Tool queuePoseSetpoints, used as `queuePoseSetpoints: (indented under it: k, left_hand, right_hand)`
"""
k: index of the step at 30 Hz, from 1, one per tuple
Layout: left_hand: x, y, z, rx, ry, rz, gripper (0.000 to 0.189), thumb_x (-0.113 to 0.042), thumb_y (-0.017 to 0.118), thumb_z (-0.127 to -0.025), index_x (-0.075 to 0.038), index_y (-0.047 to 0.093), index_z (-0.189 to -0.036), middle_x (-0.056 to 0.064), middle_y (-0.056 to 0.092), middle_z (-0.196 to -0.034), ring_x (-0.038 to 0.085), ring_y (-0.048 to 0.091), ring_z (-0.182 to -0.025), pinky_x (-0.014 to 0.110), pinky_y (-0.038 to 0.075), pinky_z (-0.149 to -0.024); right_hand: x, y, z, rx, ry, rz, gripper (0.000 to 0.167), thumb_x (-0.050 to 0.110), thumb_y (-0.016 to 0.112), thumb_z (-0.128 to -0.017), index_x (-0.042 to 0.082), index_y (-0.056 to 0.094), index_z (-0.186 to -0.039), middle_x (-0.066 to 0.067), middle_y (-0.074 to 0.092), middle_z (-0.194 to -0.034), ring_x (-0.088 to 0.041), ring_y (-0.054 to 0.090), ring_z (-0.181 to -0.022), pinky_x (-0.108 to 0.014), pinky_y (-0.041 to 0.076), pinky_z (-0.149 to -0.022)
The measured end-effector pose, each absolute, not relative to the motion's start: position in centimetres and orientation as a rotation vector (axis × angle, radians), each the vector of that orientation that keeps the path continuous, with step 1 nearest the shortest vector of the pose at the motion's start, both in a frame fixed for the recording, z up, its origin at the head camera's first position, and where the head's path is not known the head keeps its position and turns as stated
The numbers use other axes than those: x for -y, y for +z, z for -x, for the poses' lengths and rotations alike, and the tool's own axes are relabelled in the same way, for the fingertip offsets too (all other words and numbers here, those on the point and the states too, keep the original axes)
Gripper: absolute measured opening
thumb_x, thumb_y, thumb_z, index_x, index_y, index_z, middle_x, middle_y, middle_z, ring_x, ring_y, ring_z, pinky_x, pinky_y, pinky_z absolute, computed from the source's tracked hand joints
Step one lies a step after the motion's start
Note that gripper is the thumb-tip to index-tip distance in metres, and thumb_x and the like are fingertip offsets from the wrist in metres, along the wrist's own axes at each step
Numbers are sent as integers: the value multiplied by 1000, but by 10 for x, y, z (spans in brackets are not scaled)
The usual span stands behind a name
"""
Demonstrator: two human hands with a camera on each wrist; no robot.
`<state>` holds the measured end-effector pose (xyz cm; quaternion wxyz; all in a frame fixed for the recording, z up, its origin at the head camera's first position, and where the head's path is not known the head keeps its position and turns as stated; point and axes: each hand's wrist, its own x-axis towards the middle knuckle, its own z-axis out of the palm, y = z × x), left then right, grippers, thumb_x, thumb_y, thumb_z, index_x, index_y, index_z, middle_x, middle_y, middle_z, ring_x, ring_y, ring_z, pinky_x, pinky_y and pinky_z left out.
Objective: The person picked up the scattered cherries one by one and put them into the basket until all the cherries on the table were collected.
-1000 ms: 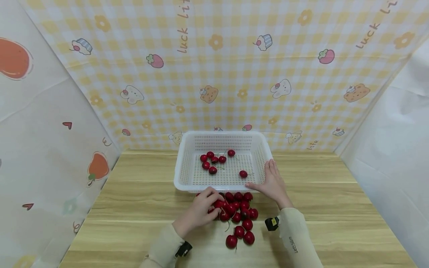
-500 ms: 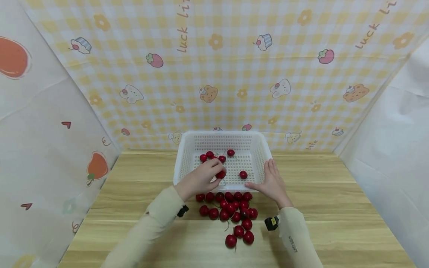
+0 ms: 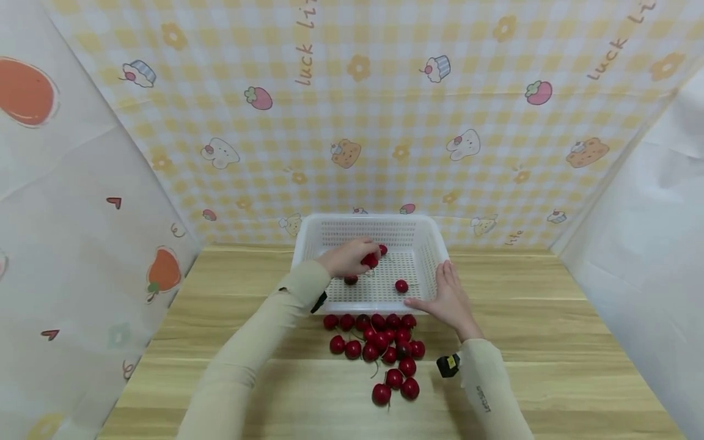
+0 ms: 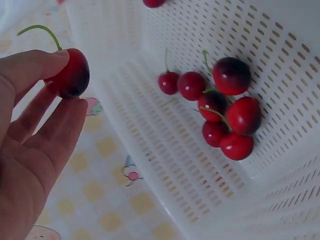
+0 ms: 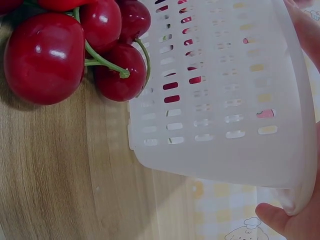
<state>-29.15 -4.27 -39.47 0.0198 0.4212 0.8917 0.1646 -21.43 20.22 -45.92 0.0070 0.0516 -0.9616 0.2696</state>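
My left hand (image 3: 354, 255) is over the white plastic basket (image 3: 352, 307), pinching a dark red cherry (image 4: 75, 75) between thumb and fingers. The cherry's green stem points up past the thumb in the left wrist view. Several cherries (image 4: 245, 116) lie clustered on the basket's perforated floor, partly hidden by the left hand in the head view. One more cherry (image 3: 401, 286) sits apart near the front right. My right hand (image 3: 450, 300) holds the basket's front right corner, thumb along the front rim and fingers at the right side; a fingertip (image 5: 271, 215) shows below the rim.
A loose pile of stemmed cherries (image 3: 379, 341) lies on the wooden table (image 3: 528, 342) right in front of the basket. A yellow checked cloth (image 3: 385, 122) stands behind it, with white printed sheets (image 3: 82, 256) on both sides.
My left hand has picked a cherry from the left part of the pile and carried it up over the basket, moving forward and to the right. The right hand stays on the corner.
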Motion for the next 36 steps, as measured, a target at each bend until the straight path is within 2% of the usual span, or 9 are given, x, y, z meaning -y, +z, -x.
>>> queuePoseSetpoints:
  k: [5, 11, 18, 29, 36]
  left_hand:
    - [37, -397, 311, -2719, 507, -1220, 22, -1, 66, -79, -6, 61, -99, 7, 58, -102, 19, 54, -96, 28, 47, -84]
    - [34, -395, 326, -2749, 442, -1101, 24, -5, 62, -83, -10, 61, -107, 5, 56, -107, 19, 53, -97, 27, 46, -83]
    - [34, -388, 325, -2772, 380, -1034, 30, -2, 58, -84, -16, 63, -109, 5, 51, -114, 16, 51, -103, 27, 45, -89]
    - [31, -388, 327, -2742, 375, -1083, 25, -3, 64, -80, -15, 63, -103, 2, 50, -105, 13, 48, -91, 23, 45, -77]
    - [30, -387, 327, -2734, 356, -1112, 25, -1, 61, -81, -10, 63, -104, 3, 52, -107, 14, 50, -95, 25, 45, -83]
  right_hand:
    - [-201, -459, 214, 3000, 844, -166, 126, 69, 66, -60, -11, 10, -140, -27, 0, -148, -37, -1, -137, -54, 11, -109]
    - [-201, -457, 215, 3003, 833, -170, 126, 69, 66, -60, -11, 10, -140, -27, 0, -148, -37, -2, -137, -54, 10, -109]
    - [-202, -459, 213, 3011, 829, -162, 127, 71, 65, -60, -11, 10, -140, -27, 0, -148, -38, 0, -137, -55, 11, -108]
    - [-202, -458, 214, 3006, 832, -172, 124, 68, 66, -62, -11, 11, -140, -27, 0, -148, -38, 1, -137, -54, 11, -109]
    - [-202, -458, 213, 3010, 817, -166, 123, 68, 66, -62, -10, 12, -140, -27, 2, -148, -38, 2, -137, -55, 14, -108]
